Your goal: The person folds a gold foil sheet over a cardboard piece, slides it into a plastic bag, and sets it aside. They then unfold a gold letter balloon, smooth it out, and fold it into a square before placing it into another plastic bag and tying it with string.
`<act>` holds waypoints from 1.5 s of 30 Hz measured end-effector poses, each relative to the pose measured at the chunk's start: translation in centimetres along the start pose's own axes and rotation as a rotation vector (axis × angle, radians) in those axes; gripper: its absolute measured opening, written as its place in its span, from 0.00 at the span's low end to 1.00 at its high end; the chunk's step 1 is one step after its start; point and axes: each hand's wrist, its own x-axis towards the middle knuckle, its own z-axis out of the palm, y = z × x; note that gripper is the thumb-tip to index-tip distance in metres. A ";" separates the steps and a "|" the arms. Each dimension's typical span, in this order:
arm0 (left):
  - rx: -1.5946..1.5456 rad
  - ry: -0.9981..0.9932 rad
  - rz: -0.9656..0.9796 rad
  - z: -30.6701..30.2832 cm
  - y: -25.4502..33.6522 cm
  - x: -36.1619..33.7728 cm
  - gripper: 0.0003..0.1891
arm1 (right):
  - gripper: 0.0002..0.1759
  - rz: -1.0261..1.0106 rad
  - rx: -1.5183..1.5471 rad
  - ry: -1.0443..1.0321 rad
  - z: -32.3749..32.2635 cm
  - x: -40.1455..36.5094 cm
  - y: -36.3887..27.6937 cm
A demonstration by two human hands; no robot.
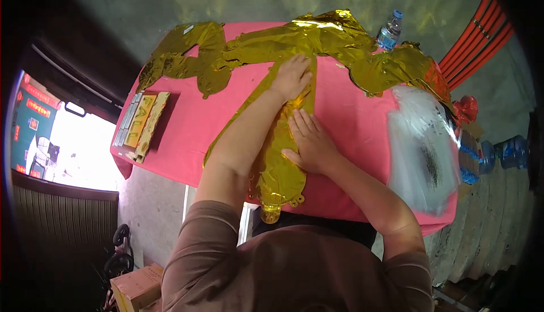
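In the head view, a long strip of gold foil (279, 167) lies down the middle of the desk (345, 204), on the pink cloth (187, 136) that covers it, running from the far side to the near edge. The strip's narrow end tab (271, 214) sticks out past that near edge, in front of the person's body. The left hand (292, 78) reaches farther over the strip and rests on its upper part, palm down; its fingers are slightly apart and a little bent, and I cannot tell whether they pinch a fold. The right hand (313, 146) lies nearer the body at the strip's right border, laid flat on it, with the fingers stretched out and the thumb held away from them. The foil is creased between the two hands. More gold foil spreads across the far side: a crumpled left stretch (212, 46) with rounded outlines, and a right stretch (385, 73) that reaches the far right corner. Whether all of these are joined to the strip is hard to tell. A water bottle (389, 31) with a blue cap stands upright by the far edge, beside the foil. On the right side of the desk lies a pile of clear plastic (416, 153), near the right stretch of foil; on the left side, well apart from both hands, sits an open box (150, 128) with flat packets in it.
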 end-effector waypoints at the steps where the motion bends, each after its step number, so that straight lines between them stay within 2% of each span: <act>1: 0.004 0.000 -0.011 -1.3 0.0 -0.1 0.24 | 0.45 -0.009 0.006 -0.006 0.1 0.0 0.0; 3: -0.057 -0.057 -0.096 -4.7 0.0 -0.5 0.19 | 0.45 -0.004 0.033 0.020 0.3 0.0 0.2; 4: -0.044 -0.017 -0.138 -6.1 0.2 -1.3 0.18 | 0.45 -0.018 0.039 0.012 0.3 0.0 0.2; 5: -0.036 -0.012 -0.151 -7.7 0.2 -2.4 0.18 | 0.44 -0.017 0.039 0.017 0.0 0.0 0.1; 7: 0.123 -0.166 -0.321 -10.7 0.2 -5.1 0.20 | 0.44 -0.028 0.045 0.018 0.0 0.0 0.1; 8: 0.130 -0.162 -0.333 -12.1 0.3 -6.8 0.20 | 0.44 -0.026 0.046 0.030 0.0 0.0 0.2; 10: 0.250 -0.264 -0.503 -14.3 0.9 -10.1 0.21 | 0.44 -0.032 0.054 0.038 0.1 0.0 0.3; 11: 0.256 -0.264 -0.514 -15.2 1.3 -11.2 0.21 | 0.44 -0.031 0.041 0.044 0.1 0.0 0.3; 13: 0.214 -0.365 -0.678 -16.3 2.1 -12.9 0.22 | 0.44 -0.036 0.036 0.043 0.3 0.0 0.3; 17: 0.223 -0.313 -0.702 -16.7 3.1 -14.1 0.23 | 0.44 -0.033 -0.001 0.023 0.5 0.0 0.5; 19: 0.122 -0.455 -0.778 -17.0 2.4 -13.4 0.25 | 0.44 -0.038 -0.019 0.018 0.4 0.0 0.5; 20: 0.120 -0.453 -0.780 -17.1 2.3 -13.4 0.25 | 0.44 -0.032 -0.019 0.014 0.4 0.0 0.5; 22: -0.163 -0.354 -0.859 -17.5 2.4 -13.5 0.25 | 0.43 -0.030 -0.018 0.010 0.4 0.0 0.5; 26: -0.095 -0.426 -0.824 -19.2 2.4 -13.6 0.27 | 0.43 -0.029 -0.037 0.005 0.4 0.0 0.4; 28: -0.188 -0.452 -0.823 -20.0 2.5 -14.8 0.21 | 0.43 -0.023 -0.024 0.001 0.3 0.0 0.4; 29: -0.186 -0.453 -0.824 -20.6 2.1 -15.4 0.21 | 0.43 -0.024 -0.023 -0.001 0.2 0.0 0.4; 31: -0.476 -0.527 -0.844 -21.8 1.8 -16.2 0.16 | 0.43 -0.020 -0.020 0.000 0.2 0.1 0.4; 36: -0.523 -0.493 -0.767 -22.6 5.4 -15.4 0.09 | 0.43 -0.037 -0.028 0.017 0.4 0.0 0.5; 38: -0.469 -0.505 -0.666 -22.0 8.4 -13.9 0.07 | 0.43 -0.036 -0.025 0.009 0.4 0.1 0.5; 40: -0.455 -0.565 -0.660 -19.6 9.0 -13.1 0.08 | 0.42 -0.026 -0.027 0.005 0.2 0.1 0.3; 42: -0.365 -0.598 -0.524 -18.3 11.0 -11.6 0.09 | 0.42 -0.006 -0.021 -0.026 -0.2 0.2 0.1; 43: -0.368 -0.595 -0.523 -16.9 11.3 -11.5 0.09 | 0.42 -0.007 -0.025 -0.027 -0.2 0.2 0.1; 45: -0.425 -0.558 -0.445 -14.5 11.8 -11.4 0.10 | 0.42 0.018 -0.166 -0.155 -0.2 0.5 0.3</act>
